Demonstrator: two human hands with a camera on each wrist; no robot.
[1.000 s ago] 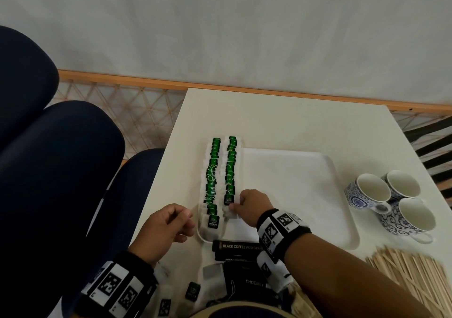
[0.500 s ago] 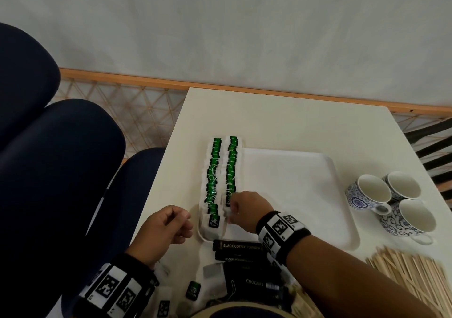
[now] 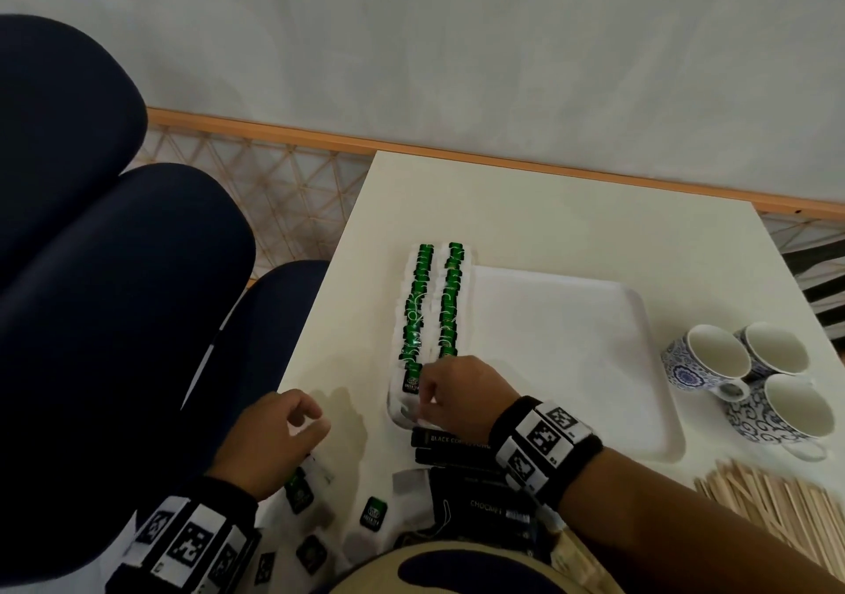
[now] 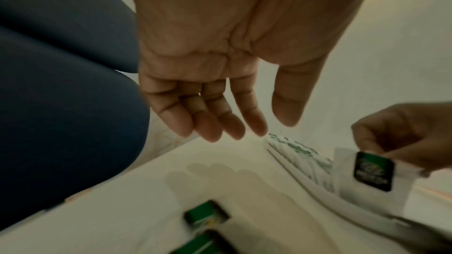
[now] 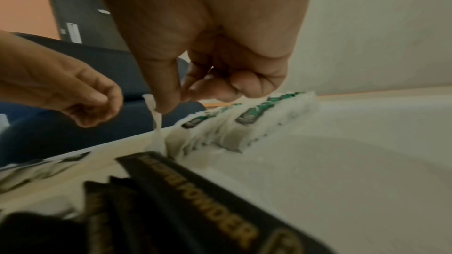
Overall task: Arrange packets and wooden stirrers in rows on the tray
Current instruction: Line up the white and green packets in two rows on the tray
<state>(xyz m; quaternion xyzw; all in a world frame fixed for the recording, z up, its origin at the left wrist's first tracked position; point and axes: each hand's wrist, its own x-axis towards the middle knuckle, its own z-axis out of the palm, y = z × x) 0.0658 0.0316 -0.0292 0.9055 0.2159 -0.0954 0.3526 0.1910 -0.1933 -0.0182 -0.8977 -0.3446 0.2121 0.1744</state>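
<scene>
Hands: R point(image 3: 462, 394) pinches tea packet point(image 4: 373, 173) upright at near tray point(image 3: 571, 365) corner; L point(image 3: 274, 442) loose, empty; rows run front-back

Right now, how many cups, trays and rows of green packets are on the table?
Cups: 3
Tray: 1
Rows of green packets: 2
Total: 6

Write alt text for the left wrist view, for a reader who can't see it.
The left hand hangs open and empty above a white table, fingers relaxed. At right, the right hand pinches a white green-labelled packet at the near end of a packet row. More green-labelled packets lie blurred below.
</scene>
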